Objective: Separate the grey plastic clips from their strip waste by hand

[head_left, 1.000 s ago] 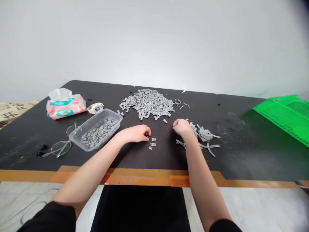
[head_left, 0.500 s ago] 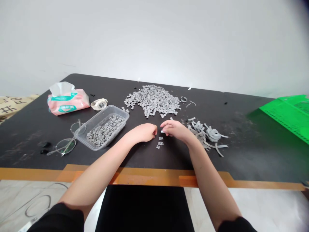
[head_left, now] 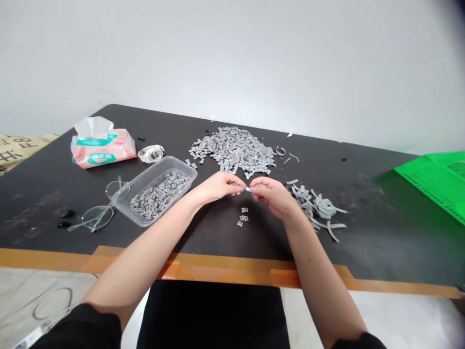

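My left hand (head_left: 221, 186) and my right hand (head_left: 271, 196) meet above the table, fingertips almost touching. A small grey buckle (head_left: 243, 188), mostly hidden, is pinched in the left fingers. Between my right thumb and forefinger is a short pale grey strip (head_left: 248, 189), its end against the buckle. Several loose grey buckles (head_left: 244, 218) lie on the table just below the hands. A clear plastic tub (head_left: 121, 206) on the left holds many more of them. To the right of my right hand lies a tangle of loose grey strips (head_left: 323, 206).
A large heap of small grey pieces (head_left: 236, 148) sits behind my hands. On the left are a tissue pack (head_left: 105, 150), a white watch (head_left: 151, 153) and glasses (head_left: 97, 218). A green plastic board (head_left: 436, 179) stands at the right. Orange tape (head_left: 225, 269) edges the table.
My hands have risen off the table and come together, so the strip in my right fingers now meets the buckle in my left. The view has shifted slightly.
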The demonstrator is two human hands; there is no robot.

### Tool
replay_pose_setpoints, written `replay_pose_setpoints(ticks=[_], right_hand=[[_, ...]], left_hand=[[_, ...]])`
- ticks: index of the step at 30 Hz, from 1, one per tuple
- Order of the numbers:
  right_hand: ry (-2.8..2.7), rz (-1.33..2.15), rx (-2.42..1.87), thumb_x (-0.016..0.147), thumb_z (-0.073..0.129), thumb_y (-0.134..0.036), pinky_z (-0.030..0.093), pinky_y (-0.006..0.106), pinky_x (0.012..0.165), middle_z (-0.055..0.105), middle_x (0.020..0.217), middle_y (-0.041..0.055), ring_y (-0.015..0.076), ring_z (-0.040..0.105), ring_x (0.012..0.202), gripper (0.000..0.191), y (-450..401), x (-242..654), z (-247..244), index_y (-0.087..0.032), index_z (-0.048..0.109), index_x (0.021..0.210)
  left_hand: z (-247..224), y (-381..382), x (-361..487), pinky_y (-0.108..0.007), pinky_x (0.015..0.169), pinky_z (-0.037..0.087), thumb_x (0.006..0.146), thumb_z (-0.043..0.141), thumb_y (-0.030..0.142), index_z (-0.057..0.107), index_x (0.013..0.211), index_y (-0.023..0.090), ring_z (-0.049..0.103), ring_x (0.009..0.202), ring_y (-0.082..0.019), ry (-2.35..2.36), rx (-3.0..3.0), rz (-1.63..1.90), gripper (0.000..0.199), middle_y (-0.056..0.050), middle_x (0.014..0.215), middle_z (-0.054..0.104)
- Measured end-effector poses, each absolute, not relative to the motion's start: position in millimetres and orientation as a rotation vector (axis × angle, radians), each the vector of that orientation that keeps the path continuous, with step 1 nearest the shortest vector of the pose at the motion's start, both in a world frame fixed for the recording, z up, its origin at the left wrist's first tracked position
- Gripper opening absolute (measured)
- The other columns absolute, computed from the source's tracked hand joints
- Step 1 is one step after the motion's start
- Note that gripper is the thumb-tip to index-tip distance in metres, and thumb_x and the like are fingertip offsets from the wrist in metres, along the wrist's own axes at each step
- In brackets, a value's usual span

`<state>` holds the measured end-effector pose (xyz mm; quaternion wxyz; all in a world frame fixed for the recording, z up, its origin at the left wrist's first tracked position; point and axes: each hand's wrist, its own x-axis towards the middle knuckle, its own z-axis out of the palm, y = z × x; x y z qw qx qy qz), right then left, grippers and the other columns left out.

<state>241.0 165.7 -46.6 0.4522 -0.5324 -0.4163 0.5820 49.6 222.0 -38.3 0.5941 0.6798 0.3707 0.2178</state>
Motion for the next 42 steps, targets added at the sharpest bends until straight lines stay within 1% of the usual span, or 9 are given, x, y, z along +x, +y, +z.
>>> replay_pose_setpoints(ticks=[5, 10, 15, 20, 26, 29, 34, 39, 42], right_hand=[[-0.954, 1.560, -1.197, 0.060, 0.083, -0.025, 0.036, 0.023, 0.055, 0.057, 0.057, -0.0050, 0.0085, 0.049, 0.054, 0.024, 166, 240, -49, -0.017, 0.066, 0.075], [-0.945, 1.710, -1.162, 0.061, 0.085, -0.024, 0.036, 0.023, 0.053, 0.057, 0.057, -0.0048, 0.0080, 0.049, 0.052, 0.026, 167, 243, -51, -0.016, 0.068, 0.078], [-0.883, 1.720, -1.111, 0.060, 0.086, -0.023, 0.036, 0.022, 0.052, 0.053, 0.056, -0.0050, 0.0069, 0.046, 0.052, 0.026, 166, 240, -49, -0.015, 0.067, 0.075], [-0.833, 1.771, -1.050, 0.059, 0.088, -0.021, 0.035, 0.020, 0.050, 0.050, 0.059, -0.0054, 0.0064, 0.042, 0.054, 0.027, 166, 240, -46, -0.015, 0.066, 0.074], [-0.848, 1.769, -1.036, 0.060, 0.090, -0.024, 0.034, 0.020, 0.051, 0.050, 0.061, -0.0052, 0.0067, 0.043, 0.056, 0.031, 166, 238, -47, -0.015, 0.065, 0.076], [-0.815, 1.692, -1.061, 0.059, 0.090, -0.025, 0.036, 0.020, 0.052, 0.052, 0.060, -0.0051, 0.0072, 0.045, 0.057, 0.031, 166, 234, -50, -0.016, 0.065, 0.075], [-0.721, 1.638, -1.024, 0.059, 0.089, -0.023, 0.038, 0.020, 0.055, 0.055, 0.065, -0.0050, 0.0060, 0.046, 0.058, 0.031, 167, 231, -52, -0.016, 0.064, 0.075], [-0.689, 1.674, -1.005, 0.062, 0.088, -0.022, 0.037, 0.019, 0.054, 0.052, 0.065, -0.0060, 0.0060, 0.045, 0.058, 0.031, 166, 231, -52, -0.017, 0.062, 0.078], [-0.665, 1.710, -0.983, 0.063, 0.087, -0.021, 0.036, 0.018, 0.052, 0.051, 0.066, -0.0060, 0.0059, 0.044, 0.058, 0.030, 167, 233, -52, -0.017, 0.062, 0.078]], left_hand=[[-39, 222, 52, -0.026, 0.075, 0.048, 0.074, 0.067, 0.006, 0.072, 0.096, 0.013, 0.063, 0.068, -0.011, 0.755, 1.474, 0.521, 0.023, 0.002, 0.068, 0.069], [-43, 222, 54, -0.025, 0.075, 0.047, 0.073, 0.069, 0.006, 0.064, 0.083, 0.014, 0.063, 0.069, -0.011, 0.739, 1.428, 0.564, 0.014, 0.002, 0.069, 0.067], [-41, 224, 52, -0.026, 0.073, 0.046, 0.073, 0.070, 0.009, 0.066, 0.081, 0.013, 0.061, 0.069, -0.011, 0.732, 1.452, 0.545, 0.010, 0.002, 0.069, 0.067], [-42, 222, 51, -0.025, 0.073, 0.046, 0.072, 0.071, 0.012, 0.069, 0.084, 0.013, 0.060, 0.069, -0.010, 0.691, 1.414, 0.592, 0.013, 0.002, 0.070, 0.067], [-44, 220, 53, -0.024, 0.067, 0.043, 0.069, 0.074, 0.015, 0.071, 0.084, 0.011, 0.058, 0.065, -0.009, 0.699, 1.308, 0.623, 0.016, 0.001, 0.069, 0.067], [-47, 216, 59, -0.026, 0.069, 0.046, 0.069, 0.074, 0.014, 0.073, 0.084, 0.011, 0.058, 0.064, -0.010, 0.757, 1.241, 0.709, 0.015, 0.000, 0.067, 0.067], [-52, 207, 71, -0.027, 0.073, 0.049, 0.072, 0.072, 0.011, 0.075, 0.085, 0.010, 0.059, 0.064, -0.009, 0.856, 1.096, 0.869, 0.013, -0.001, 0.070, 0.070], [-49, 205, 72, -0.025, 0.069, 0.049, 0.076, 0.069, 0.005, 0.074, 0.083, 0.010, 0.059, 0.061, -0.008, 0.895, 1.008, 0.862, 0.010, -0.001, 0.070, 0.069], [-47, 207, 70, -0.023, 0.069, 0.051, 0.078, 0.068, 0.002, 0.073, 0.082, 0.009, 0.061, 0.062, -0.007, 0.881, 0.977, 0.845, 0.010, -0.002, 0.071, 0.070]])
